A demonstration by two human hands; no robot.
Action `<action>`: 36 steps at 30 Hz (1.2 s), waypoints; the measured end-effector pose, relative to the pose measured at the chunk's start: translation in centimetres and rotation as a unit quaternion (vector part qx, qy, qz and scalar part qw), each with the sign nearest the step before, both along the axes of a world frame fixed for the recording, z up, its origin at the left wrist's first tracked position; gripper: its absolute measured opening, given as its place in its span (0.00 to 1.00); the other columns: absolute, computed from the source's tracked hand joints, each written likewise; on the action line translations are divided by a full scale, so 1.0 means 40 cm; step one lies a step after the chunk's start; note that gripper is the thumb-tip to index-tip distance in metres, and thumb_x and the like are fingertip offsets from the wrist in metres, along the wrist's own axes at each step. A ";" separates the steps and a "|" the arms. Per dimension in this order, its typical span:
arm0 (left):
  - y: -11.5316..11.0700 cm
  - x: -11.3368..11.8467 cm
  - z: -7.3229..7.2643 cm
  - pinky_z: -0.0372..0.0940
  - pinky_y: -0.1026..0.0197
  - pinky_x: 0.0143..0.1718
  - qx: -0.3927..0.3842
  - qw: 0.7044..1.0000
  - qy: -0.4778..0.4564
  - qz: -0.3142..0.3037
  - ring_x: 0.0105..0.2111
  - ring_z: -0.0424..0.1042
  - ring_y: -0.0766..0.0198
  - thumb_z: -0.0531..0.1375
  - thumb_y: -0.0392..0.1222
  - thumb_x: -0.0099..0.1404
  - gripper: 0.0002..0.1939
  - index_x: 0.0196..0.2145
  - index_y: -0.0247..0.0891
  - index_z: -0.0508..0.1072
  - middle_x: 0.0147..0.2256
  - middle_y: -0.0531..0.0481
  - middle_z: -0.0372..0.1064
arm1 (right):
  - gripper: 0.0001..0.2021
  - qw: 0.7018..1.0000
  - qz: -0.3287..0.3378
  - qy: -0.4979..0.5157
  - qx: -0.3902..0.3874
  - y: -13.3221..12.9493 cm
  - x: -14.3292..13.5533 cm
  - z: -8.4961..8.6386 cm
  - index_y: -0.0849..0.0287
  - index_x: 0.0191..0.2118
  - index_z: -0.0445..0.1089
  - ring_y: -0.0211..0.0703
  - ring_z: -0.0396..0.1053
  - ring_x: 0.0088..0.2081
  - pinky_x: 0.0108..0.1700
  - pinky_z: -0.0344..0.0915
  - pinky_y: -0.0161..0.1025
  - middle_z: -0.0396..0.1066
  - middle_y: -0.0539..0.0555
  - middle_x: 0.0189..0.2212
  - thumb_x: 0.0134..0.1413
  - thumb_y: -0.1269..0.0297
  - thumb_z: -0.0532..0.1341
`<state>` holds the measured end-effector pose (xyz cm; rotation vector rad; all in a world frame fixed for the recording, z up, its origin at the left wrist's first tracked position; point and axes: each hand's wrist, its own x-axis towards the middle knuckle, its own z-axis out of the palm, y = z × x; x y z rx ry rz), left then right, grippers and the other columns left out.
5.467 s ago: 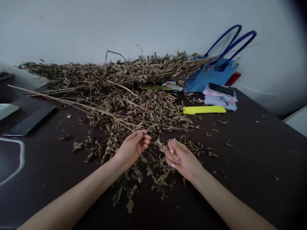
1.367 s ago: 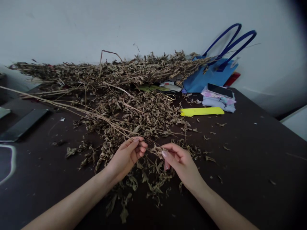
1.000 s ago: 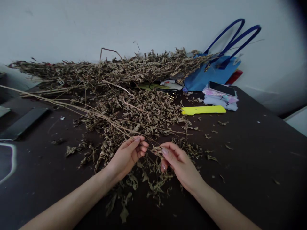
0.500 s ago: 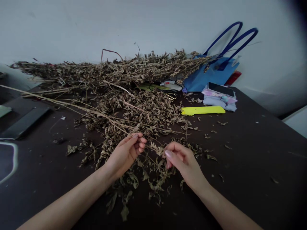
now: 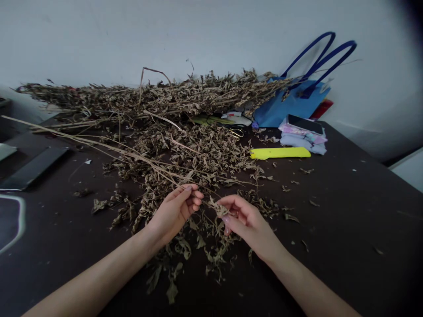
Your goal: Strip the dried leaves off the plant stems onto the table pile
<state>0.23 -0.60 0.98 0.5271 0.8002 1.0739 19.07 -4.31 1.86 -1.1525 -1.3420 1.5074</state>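
Note:
My left hand (image 5: 176,211) is closed on a dried plant stem (image 5: 150,162), its thumb pressing against the fingers. The long bare end runs off to the far left, beside other pale stalks. Near it, my right hand (image 5: 247,222) pinches dried leaves (image 5: 220,209) at the leafy end of the stem. Below and between the hands, more greenish dried leaves (image 5: 214,253) hang or lie; I cannot tell which. Beyond them a loose heap of crumpled brown leaves (image 5: 211,149) spreads over the dark table (image 5: 346,220).
A big bundle of dried plants (image 5: 165,97) lies along the wall. At right stand a blue bag (image 5: 280,105), a phone (image 5: 306,124) on folded cloth (image 5: 304,141), and a yellow strip (image 5: 280,152). Scissors (image 5: 237,132) lie behind the heap. A dark flat slab (image 5: 35,169) is at left.
My right hand has shifted slightly left, its fingers now around the dried leaves on the stem. My left hand has stayed almost still.

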 end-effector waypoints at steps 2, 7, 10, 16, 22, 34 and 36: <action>-0.004 0.004 -0.001 0.65 0.70 0.27 -0.002 1.000 0.002 -0.005 0.26 0.68 0.71 0.56 0.34 0.64 0.06 0.36 0.31 0.72 0.29 0.47 0.71 | 0.09 1.000 0.006 -0.016 0.000 -0.001 0.000 -0.003 0.54 0.41 0.66 0.33 0.63 0.27 0.29 0.65 0.35 0.65 0.49 0.31 0.53 0.64 0.58; -0.006 0.012 0.001 0.65 0.69 0.27 -0.011 1.000 0.007 -0.011 0.25 0.68 0.71 0.54 0.33 0.65 0.07 0.36 0.30 0.71 0.29 0.47 0.70 | 0.08 1.000 0.001 -0.009 -0.009 0.001 0.001 -0.012 0.53 0.41 0.67 0.33 0.63 0.27 0.29 0.65 0.34 0.66 0.49 0.31 0.53 0.65 0.58; -0.006 0.014 0.004 0.64 0.69 0.26 -0.013 1.000 0.010 -0.014 0.24 0.67 0.71 0.52 0.32 0.66 0.08 0.36 0.30 0.71 0.28 0.47 0.70 | 0.12 0.999 0.028 0.007 -0.029 0.002 0.000 -0.013 0.52 0.43 0.67 0.34 0.63 0.30 0.31 0.66 0.34 0.66 0.50 0.35 0.51 0.66 0.60; -0.012 0.019 0.010 0.64 0.68 0.27 -0.015 0.999 0.019 -0.024 0.25 0.67 0.70 0.51 0.33 0.66 0.07 0.36 0.30 0.69 0.28 0.47 0.69 | 0.10 0.999 0.024 -0.001 -0.047 0.005 -0.005 -0.015 0.55 0.40 0.69 0.32 0.62 0.27 0.30 0.65 0.33 0.64 0.48 0.31 0.49 0.63 0.63; -0.017 0.023 0.012 0.63 0.68 0.27 -0.011 0.999 0.028 -0.025 0.25 0.67 0.70 0.51 0.34 0.67 0.07 0.36 0.30 0.68 0.28 0.47 0.69 | 0.09 0.998 0.019 0.029 -0.054 0.004 -0.008 -0.032 0.55 0.38 0.68 0.33 0.63 0.25 0.31 0.63 0.35 0.62 0.45 0.23 0.51 0.59 0.62; -0.023 0.030 0.015 0.62 0.68 0.25 -0.018 0.999 0.027 -0.025 0.23 0.67 0.70 0.50 0.33 0.67 0.08 0.35 0.30 0.68 0.27 0.47 0.69 | 0.08 0.992 -0.011 0.091 -0.089 0.007 -0.012 -0.043 0.60 0.33 0.71 0.34 0.63 0.26 0.33 0.62 0.36 0.66 0.48 0.23 0.49 0.62 0.64; -0.023 0.029 0.015 0.62 0.68 0.25 -0.018 0.999 0.029 -0.026 0.23 0.67 0.70 0.50 0.33 0.67 0.08 0.35 0.31 0.68 0.27 0.47 0.69 | 0.07 0.992 -0.010 0.089 -0.087 0.009 -0.010 -0.046 0.60 0.32 0.71 0.35 0.63 0.27 0.34 0.62 0.37 0.66 0.49 0.23 0.49 0.62 0.64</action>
